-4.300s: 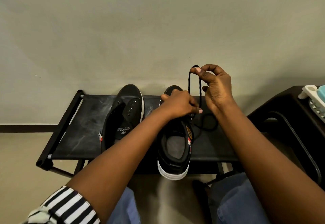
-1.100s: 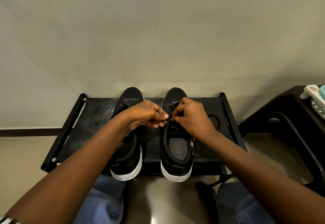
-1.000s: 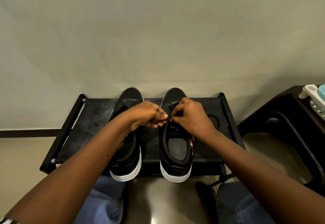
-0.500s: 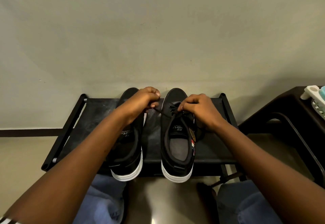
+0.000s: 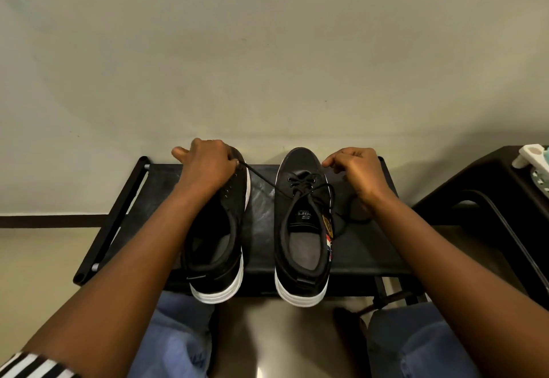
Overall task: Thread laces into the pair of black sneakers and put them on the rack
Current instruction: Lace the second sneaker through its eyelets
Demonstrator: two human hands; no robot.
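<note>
Two black sneakers with white soles stand side by side on a low black rack (image 5: 365, 256), heels toward me. The right sneaker (image 5: 303, 229) has a black lace (image 5: 269, 183) threaded through its front eyelets. My left hand (image 5: 205, 166) pinches one lace end, drawn taut out to the left over the toe of the left sneaker (image 5: 218, 247), whose eyelets show no lace. My right hand (image 5: 356, 172) pinches the other lace end to the right of the shoe; slack lace loops on the rack below that wrist.
The rack stands against a plain wall. A dark stool or side table (image 5: 490, 199) is at the right, with a white and teal object (image 5: 534, 160) on its top. My knees in blue jeans are below the rack's front edge.
Both hands have moved apart from the middle of the right sneaker, pulling the lace ends outward, left hand to the left and right hand to the right. The lace is now taut.
</note>
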